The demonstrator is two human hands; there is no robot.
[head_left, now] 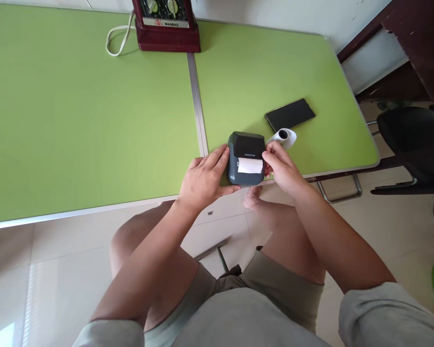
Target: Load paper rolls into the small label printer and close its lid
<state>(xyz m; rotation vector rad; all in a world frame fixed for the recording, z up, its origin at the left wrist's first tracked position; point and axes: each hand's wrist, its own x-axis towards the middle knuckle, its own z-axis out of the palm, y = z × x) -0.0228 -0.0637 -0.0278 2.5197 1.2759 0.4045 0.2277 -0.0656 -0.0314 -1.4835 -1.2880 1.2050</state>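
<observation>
A small dark label printer [246, 177] stands at the near edge of the green table, with a strip of white paper [250, 166] coming out of its front. My left hand [207, 179] grips the printer's left side, fingers along the side and thumb at the front lower edge. At the right side, my right hand [281, 166] has its fingers curled and pressed against the printer; whether they pinch anything is hidden. Just behind my right hand lies a white paper roll [282, 137] with a dark core, its loose end curling to the right.
A black phone [290, 114] lies behind the roll. At the table's back is a dark red appliance [168, 36] with a white cord [120, 42]. A metal seam crosses the green table [94, 115]. A black chair [412, 140] stands at the right.
</observation>
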